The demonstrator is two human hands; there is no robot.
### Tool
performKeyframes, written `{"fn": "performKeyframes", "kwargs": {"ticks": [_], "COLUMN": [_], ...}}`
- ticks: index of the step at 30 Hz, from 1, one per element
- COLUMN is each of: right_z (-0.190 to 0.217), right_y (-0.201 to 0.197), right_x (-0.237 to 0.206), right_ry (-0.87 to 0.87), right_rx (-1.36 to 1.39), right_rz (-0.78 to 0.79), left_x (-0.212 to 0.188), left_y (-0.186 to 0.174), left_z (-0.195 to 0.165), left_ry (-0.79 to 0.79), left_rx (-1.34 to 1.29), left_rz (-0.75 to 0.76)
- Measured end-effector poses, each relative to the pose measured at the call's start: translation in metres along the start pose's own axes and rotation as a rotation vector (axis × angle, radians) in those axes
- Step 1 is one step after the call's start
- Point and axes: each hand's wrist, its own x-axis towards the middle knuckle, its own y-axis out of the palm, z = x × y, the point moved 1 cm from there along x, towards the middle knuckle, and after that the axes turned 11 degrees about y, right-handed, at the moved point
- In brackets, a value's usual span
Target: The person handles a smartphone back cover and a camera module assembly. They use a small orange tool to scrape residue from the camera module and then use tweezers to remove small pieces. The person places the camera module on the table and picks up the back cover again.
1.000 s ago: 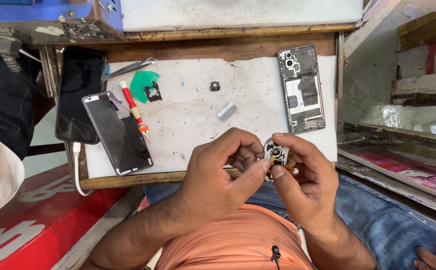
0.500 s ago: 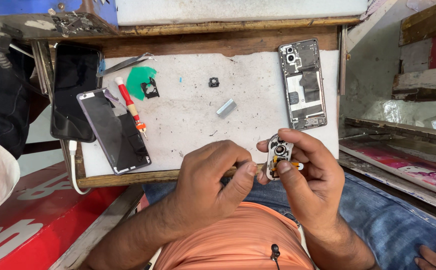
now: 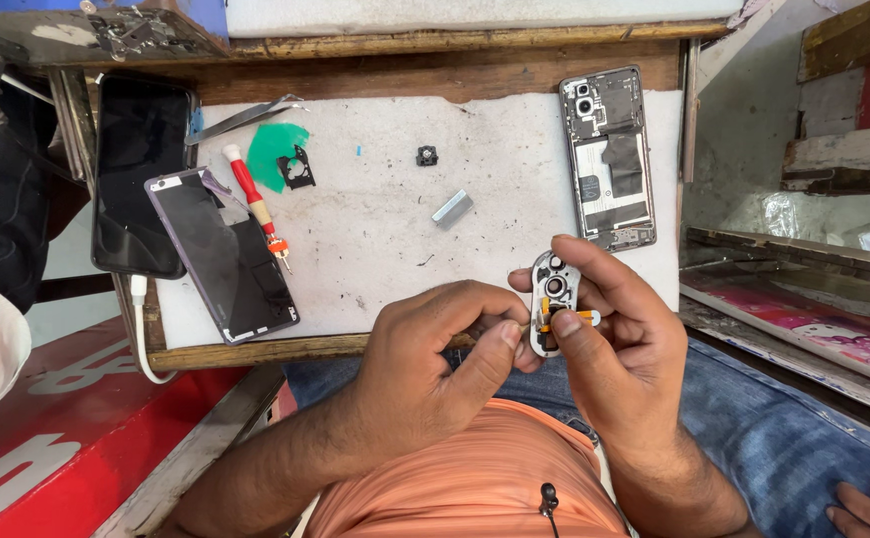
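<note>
The right hand (image 3: 619,344) pinches a small silver camera-lens frame (image 3: 553,299) upright near the chest so its rings face up, while the left hand (image 3: 435,369) is curled beside it, fingertips touching its lower edge, with the opened phone (image 3: 609,159) lying just beyond them.

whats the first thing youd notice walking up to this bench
First, the two hands low in the middle: the right hand pinches a small silver camera module with round lenses, and the left hand touches its edge. Next, the opened phone frame lying at the white mat's far right, and a dark phone screen beside a red screwdriver at its left.
</note>
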Motion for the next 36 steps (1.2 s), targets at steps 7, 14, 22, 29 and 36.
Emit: {"fn": "performKeyframes", "kwargs": {"ticks": [7, 14, 22, 29, 36], "right_z": [-0.002, -0.003, 0.003, 0.009, 0.017], "right_y": [-0.002, -0.003, 0.000, -0.002, -0.003], "right_x": [0.001, 0.000, -0.015, -0.026, -0.036], "right_ry": [0.000, 0.004, -0.171, -0.227, -0.260], "right_rx": [0.069, 0.056, -0.168, -0.279, -0.265], "right_rz": [0.034, 0.028, -0.049, -0.085, -0.048], "left_x": [-0.001, -0.001, -0.001, -0.001, -0.005], "left_y": [0.001, 0.001, 0.001, 0.008, 0.011], "left_z": [0.001, -0.002, -0.017, -0.022, -0.029], "left_ry": [-0.019, -0.005, 0.058, -0.025, -0.106], "left_rx": [-0.012, 0.013, 0.138, -0.180, -0.287], "left_rz": [0.015, 0.008, -0.032, -0.022, 0.005]}}
